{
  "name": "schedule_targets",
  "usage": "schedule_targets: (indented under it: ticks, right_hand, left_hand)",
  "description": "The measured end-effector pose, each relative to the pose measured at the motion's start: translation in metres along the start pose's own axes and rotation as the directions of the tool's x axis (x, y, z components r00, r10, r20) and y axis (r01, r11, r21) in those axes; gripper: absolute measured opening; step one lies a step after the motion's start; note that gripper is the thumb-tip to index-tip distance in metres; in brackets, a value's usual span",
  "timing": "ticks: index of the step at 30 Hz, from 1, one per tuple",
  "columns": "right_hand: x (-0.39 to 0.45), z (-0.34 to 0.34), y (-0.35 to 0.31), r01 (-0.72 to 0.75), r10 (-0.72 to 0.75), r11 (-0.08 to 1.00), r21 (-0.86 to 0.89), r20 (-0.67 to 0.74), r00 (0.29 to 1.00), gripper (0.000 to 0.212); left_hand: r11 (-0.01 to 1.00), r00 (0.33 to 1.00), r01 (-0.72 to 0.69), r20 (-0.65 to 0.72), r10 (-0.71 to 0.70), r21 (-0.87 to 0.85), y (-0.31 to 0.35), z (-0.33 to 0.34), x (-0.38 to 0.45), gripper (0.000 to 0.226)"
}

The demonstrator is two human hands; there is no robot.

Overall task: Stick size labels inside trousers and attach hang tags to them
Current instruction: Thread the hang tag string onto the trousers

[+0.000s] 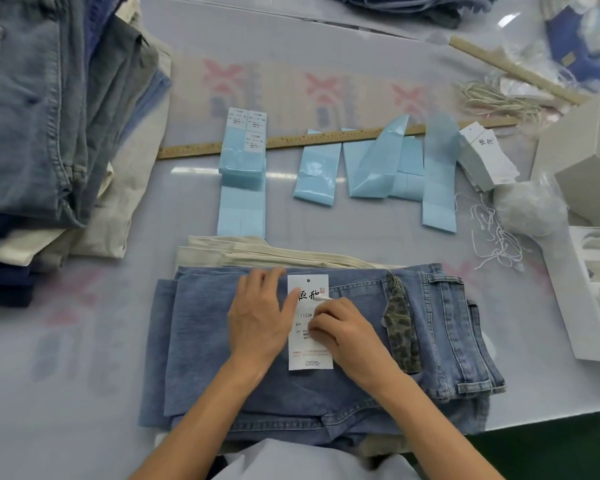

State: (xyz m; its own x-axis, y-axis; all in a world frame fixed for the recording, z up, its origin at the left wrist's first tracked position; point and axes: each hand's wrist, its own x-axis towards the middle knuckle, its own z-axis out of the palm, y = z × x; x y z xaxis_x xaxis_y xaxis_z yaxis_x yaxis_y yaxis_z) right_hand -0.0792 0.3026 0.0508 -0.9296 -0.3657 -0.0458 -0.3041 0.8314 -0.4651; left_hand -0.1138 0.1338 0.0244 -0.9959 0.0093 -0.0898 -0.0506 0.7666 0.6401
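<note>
Two hands on a hang tag laid over folded jeans

Head view: Two bare hands meet over a white hang tag (309,355) that lies flat on a folded pair of light blue jeans (201,341) at the near edge of the bench (84,393). The left hand (260,320) rests on the denim along the tag's left edge, fingers fairly straight and spread, thumb lying on the tag's upper part. The right hand (343,332) sits on the tag's right half with its fingers curled, pinching a small white sticker (323,297) against the tag just below the printed characters. The tag's punched hole points away from the person. A leopard-print strip (400,327) lies across the jeans just right of the right hand, and the waistband with its belt loops is further right. Cream trousers (257,254) show from under the jeans on the far side.

Beyond them, pale blue label backing sheets (243,157) lie in a row across a wooden ruler (194,149), some curled up. A fanned stack of hang tags (487,161) sits at the right end of that row, with loose white tag strings (496,237) near it and a white box (568,306) at the right edge. A tall pile of folded trousers (49,116) fills the far left.
</note>
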Motion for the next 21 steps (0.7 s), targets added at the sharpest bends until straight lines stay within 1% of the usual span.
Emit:
schedule_targets:
  ticks: [2, 4, 6, 7, 9, 11, 13, 17, 19, 21]
  right_hand:
    - [0.000, -0.002, 0.006, -0.009, 0.010, 1.000, 0.030, -0.024, 1.000, 0.006]
    - [-0.002, -0.005, 0.009, -0.053, 0.060, 0.995, 0.086, -0.085, 0.995, 0.008]
    - [-0.002, -0.010, 0.008, -0.141, 0.174, 0.969, 0.203, -0.158, 0.972, 0.008]
    - [0.000, -0.012, 0.007, -0.183, 0.236, 0.947, 0.264, -0.185, 0.954, 0.009]
    - [0.005, -0.012, 0.006, -0.246, 0.336, 0.899, 0.361, -0.211, 0.918, 0.014]
    - [0.012, -0.010, 0.001, -0.282, 0.392, 0.855, 0.436, -0.185, 0.901, 0.019]
    - [0.019, -0.008, -0.005, -0.284, 0.405, 0.832, 0.477, -0.173, 0.898, 0.023]
    - [0.028, -0.008, -0.017, -0.313, 0.484, 0.770, 0.556, -0.187, 0.855, 0.019]
    - [0.031, -0.009, -0.021, -0.309, 0.479, 0.774, 0.552, -0.192, 0.857, 0.017]
    - [0.034, -0.009, -0.023, -0.294, 0.462, 0.786, 0.545, -0.200, 0.864, 0.014]
  left_hand:
    - [0.997, 0.996, -0.037, 0.083, 0.032, 0.063, 0.004, 0.006, 0.009, 0.041]
    - [0.999, 0.995, -0.050, 0.092, 0.050, 0.006, 0.009, 0.010, 0.014, 0.029]
    - [0.985, 0.997, -0.016, 0.066, 0.027, -0.172, 0.010, 0.011, 0.017, 0.012]
    - [0.957, 0.998, 0.028, 0.066, -0.010, -0.289, 0.009, 0.010, 0.018, 0.008]
    - [0.855, 0.990, 0.130, 0.105, -0.088, -0.503, 0.006, 0.006, 0.018, 0.013]
    - [0.756, 0.984, 0.180, 0.128, -0.128, -0.629, 0.005, 0.001, 0.017, 0.018]
    - [0.708, 0.981, 0.193, 0.139, -0.133, -0.679, 0.002, -0.004, 0.015, 0.021]
    - [0.674, 0.982, 0.189, 0.155, -0.112, -0.714, 0.000, -0.010, 0.007, 0.015]
    - [0.642, 0.979, 0.199, 0.176, -0.100, -0.740, 0.002, -0.012, 0.003, 0.008]
    - [0.618, 0.977, 0.205, 0.198, -0.080, -0.759, 0.003, -0.013, 0.001, 0.010]
